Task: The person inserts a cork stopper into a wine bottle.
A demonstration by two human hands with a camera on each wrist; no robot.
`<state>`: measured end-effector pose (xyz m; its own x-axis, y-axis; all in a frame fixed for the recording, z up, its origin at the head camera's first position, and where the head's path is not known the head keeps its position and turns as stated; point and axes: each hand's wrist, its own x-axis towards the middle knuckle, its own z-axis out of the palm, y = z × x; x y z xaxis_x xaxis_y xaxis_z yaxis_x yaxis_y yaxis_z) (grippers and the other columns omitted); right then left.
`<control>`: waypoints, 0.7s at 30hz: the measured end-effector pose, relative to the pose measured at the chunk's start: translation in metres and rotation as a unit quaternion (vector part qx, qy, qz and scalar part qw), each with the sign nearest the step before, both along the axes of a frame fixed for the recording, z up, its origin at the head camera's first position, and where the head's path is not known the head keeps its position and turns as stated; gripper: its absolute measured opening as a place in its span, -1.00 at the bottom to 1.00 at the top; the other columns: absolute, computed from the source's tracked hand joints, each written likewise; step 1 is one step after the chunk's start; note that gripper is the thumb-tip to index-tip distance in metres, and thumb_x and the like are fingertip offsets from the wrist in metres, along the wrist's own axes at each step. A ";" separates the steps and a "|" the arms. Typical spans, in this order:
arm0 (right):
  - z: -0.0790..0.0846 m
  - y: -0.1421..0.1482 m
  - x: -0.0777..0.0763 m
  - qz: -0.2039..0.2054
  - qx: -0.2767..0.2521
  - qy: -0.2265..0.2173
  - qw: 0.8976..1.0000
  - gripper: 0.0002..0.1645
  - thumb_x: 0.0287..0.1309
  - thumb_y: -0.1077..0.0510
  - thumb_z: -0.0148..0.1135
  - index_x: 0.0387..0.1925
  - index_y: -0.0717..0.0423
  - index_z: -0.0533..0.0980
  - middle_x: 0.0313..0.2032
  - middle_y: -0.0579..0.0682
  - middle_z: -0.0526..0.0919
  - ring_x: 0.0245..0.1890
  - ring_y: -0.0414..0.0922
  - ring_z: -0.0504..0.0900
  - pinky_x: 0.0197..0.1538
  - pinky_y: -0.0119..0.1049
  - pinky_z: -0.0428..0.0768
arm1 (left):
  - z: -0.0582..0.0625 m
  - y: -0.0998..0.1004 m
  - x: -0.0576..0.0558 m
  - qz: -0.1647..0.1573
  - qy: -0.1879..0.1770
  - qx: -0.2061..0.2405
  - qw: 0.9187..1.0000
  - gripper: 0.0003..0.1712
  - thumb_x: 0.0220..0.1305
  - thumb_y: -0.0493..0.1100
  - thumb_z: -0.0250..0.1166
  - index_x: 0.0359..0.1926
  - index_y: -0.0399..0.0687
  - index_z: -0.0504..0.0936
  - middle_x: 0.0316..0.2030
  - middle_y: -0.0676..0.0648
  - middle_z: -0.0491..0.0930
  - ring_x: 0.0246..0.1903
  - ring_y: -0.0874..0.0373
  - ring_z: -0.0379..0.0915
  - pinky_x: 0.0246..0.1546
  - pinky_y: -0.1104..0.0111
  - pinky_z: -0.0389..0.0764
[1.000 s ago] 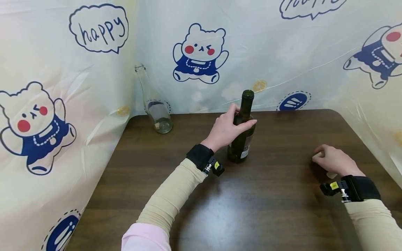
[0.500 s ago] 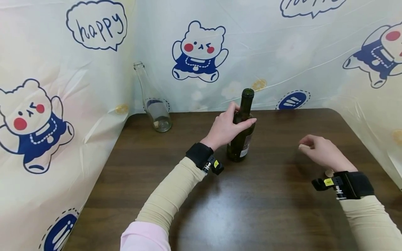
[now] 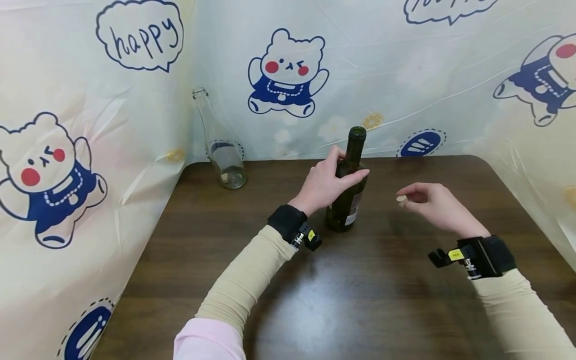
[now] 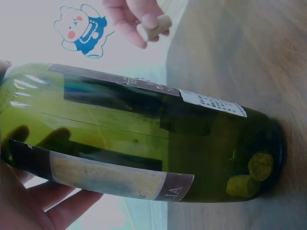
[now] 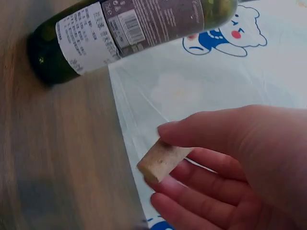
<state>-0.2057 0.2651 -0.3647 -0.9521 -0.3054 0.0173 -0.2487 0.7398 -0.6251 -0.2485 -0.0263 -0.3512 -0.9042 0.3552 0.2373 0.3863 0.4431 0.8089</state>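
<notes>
A dark green wine bottle stands upright on the brown table. My left hand grips it around the shoulder, thumb across the near side. Through the glass in the left wrist view, two corks lie at the bottle's base. My right hand, raised to the right of the bottle, pinches a cork between thumb and fingers. In the head view only the end of that cork shows at the fingertips. Paper labels cover part of the bottle's side.
A clear glass bottle stands at the table's back left corner, with something small at its bottom. The wooden table ends at a printed curtain hanging behind and along the sides.
My right hand has risen from the table's right side and moved left toward the wine bottle, carrying the cork. My left hand keeps its grip in the same place.
</notes>
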 end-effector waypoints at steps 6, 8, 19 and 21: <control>0.010 -0.011 -0.004 -0.052 -0.043 0.046 0.997 -0.60 0.31 -0.01 0.40 0.06 0.11 0.63 -0.06 0.11 0.72 -0.10 0.03 0.69 -0.11 -0.37 0.58 | 0.000 0.001 0.000 -0.001 0.005 0.000 1.000 -0.41 0.31 0.41 0.26 0.04 0.16 0.30 -0.08 0.07 0.63 -0.13 0.19 0.59 -0.13 0.14 0.65; 0.017 -0.016 -0.005 -0.062 -0.064 0.071 0.993 -0.61 0.29 -0.03 0.41 0.04 0.09 0.64 -0.07 0.09 0.72 -0.11 -0.02 0.70 -0.14 -0.49 0.56 | 0.001 0.001 0.000 -0.001 0.008 -0.001 1.000 -0.41 0.31 0.40 0.26 0.04 0.15 0.30 -0.09 0.06 0.63 -0.14 0.18 0.59 -0.14 0.16 0.65; 0.047 -0.047 -0.008 -0.084 -0.195 0.134 0.968 -0.56 0.27 0.03 0.44 0.12 0.07 0.63 -0.10 -0.02 0.76 -0.15 -0.32 0.69 -0.10 -0.49 0.55 | 0.000 0.001 -0.001 0.001 0.003 0.004 1.000 -0.41 0.30 0.41 0.26 0.02 0.17 0.30 -0.10 0.08 0.62 -0.14 0.22 0.58 -0.15 0.17 0.64; 0.052 -0.051 -0.008 -0.083 -0.213 0.144 0.963 -0.57 0.28 0.06 0.43 0.13 0.09 0.63 -0.09 -0.04 0.75 -0.14 -0.30 0.70 -0.07 -0.47 0.55 | 0.000 0.001 -0.001 0.000 0.001 0.007 1.000 -0.41 0.30 0.42 0.26 0.01 0.17 0.30 -0.11 0.09 0.62 -0.14 0.22 0.58 -0.15 0.17 0.63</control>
<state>-0.2140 0.2137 -0.3130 -0.9242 -0.0566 0.3777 -0.3575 0.4763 -0.8034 -0.2492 -0.0254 -0.3516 -0.9037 0.3514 0.2448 0.3885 0.4323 0.8138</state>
